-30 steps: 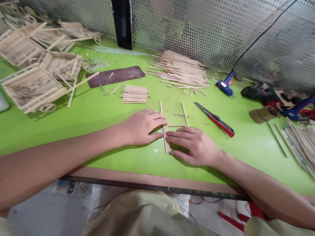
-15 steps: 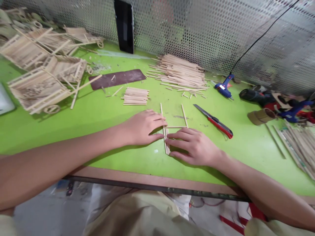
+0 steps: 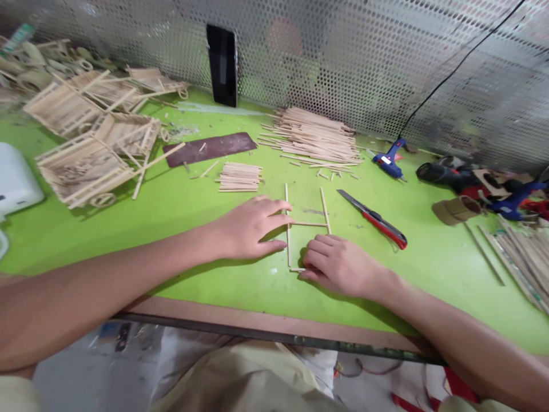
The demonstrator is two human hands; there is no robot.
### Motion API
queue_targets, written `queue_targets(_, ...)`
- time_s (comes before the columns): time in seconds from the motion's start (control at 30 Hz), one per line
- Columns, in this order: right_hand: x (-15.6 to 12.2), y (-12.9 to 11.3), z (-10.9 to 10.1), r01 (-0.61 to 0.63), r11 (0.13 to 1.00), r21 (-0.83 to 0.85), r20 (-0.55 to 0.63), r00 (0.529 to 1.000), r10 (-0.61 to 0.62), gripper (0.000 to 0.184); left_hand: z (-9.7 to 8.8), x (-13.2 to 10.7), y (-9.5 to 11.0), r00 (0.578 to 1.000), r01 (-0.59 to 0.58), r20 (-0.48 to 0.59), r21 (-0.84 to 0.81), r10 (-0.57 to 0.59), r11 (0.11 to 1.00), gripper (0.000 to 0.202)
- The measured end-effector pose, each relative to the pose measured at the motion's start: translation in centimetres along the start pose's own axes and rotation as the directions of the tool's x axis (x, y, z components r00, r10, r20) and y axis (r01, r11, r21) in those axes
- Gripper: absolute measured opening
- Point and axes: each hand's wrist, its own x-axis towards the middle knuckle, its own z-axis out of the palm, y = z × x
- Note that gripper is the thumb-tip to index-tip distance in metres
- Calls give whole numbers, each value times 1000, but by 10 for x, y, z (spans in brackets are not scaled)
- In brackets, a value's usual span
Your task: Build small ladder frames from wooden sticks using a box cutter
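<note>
On the green table, thin wooden sticks are laid out as an H-like frame. Its left upright stick (image 3: pixel 289 246) runs beside my left hand (image 3: pixel 251 228), which is open, fingers spread, with fingertips at that stick near the crossbar (image 3: pixel 311 224). The right upright stick (image 3: pixel 325 206) passes down behind my right hand (image 3: pixel 338 263). My right fingers are curled closed around a short wooden stick (image 3: pixel 295 269), whose end pokes out leftward near the left upright's foot. Whatever else is under the right palm is hidden.
A utility knife (image 3: pixel 384 230) lies to the right, with a blue glue gun (image 3: pixel 389 160) behind it. Behind the frame are a small stick bundle (image 3: pixel 240 177) and a larger stick pile (image 3: pixel 315 134). Wooden model carts (image 3: pixel 86 169) stand left; a phone (image 3: pixel 223 66) leans on the mesh.
The short sticks that lay lengthwise against the left upright no longer show there. One now lies crosswise at its foot, and my right fingers have curled in and drawn away from the upright.
</note>
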Motion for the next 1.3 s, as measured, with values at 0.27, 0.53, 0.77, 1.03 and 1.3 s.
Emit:
queue_targets(0.27, -2, -1, 4, -42, 988, -146, -121, 992, 24, 38, 2, 6, 20, 965, -252, -93, -56, 246, 966, 44)
queue_targets(0.53, 1, 1, 8, -41, 993, -110, -200, 980, 19, 21, 4, 5, 21, 961, -256, -104, 11, 255, 967, 36)
queue_targets(0.77, -1, 5, 6, -17, 995, -100, -220, 976, -5, 24, 6, 7, 15, 974, -201, -99, 51, 205, 978, 40)
queue_targets(1.03, -13, 26, 1, -106, 994, 32, -254, 961, 111, 39, -56, 2, -49, 990, 123, -93, 206, -106, 971, 38)
queue_targets(1.3, -13, 33, 3, -112, 993, 25, -165, 980, 114, 36, -82, -9, -101, 926, 356, -13, 366, -378, 860, 34)
